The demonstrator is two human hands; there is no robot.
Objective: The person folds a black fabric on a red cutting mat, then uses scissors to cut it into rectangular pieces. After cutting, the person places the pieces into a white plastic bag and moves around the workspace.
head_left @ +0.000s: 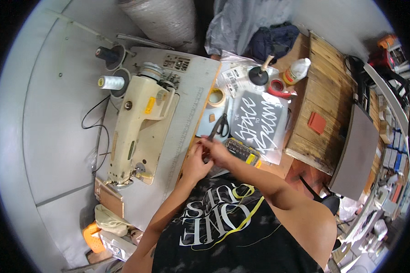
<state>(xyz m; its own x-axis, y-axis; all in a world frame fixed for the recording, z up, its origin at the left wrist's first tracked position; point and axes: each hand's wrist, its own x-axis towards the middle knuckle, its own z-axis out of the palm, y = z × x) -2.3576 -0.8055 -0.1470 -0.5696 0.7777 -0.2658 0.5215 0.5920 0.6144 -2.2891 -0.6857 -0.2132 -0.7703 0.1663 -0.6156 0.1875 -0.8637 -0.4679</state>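
My left hand [197,163] and my right hand [217,153] meet close in front of my body, at the near edge of the worktable. Both have their fingers closed, and a small dark thing shows between them; its kind is hidden by the fingers. Just beyond the hands lie black-handled scissors [223,126]. Beside my right wrist sits an open black and yellow case of small bits or sockets [241,151], partly covered by my forearm. A dark grey printed sheet with white lettering [256,119] lies past the case.
To the left stands a cream sewing machine [134,123] on its grey table [187,98], with thread cones [111,83] behind. A tape roll [216,97], red tape [278,86], a black plunger-like tool [258,76] and a bottle [297,71] stand farther back. A wooden bench [321,95] is at right.
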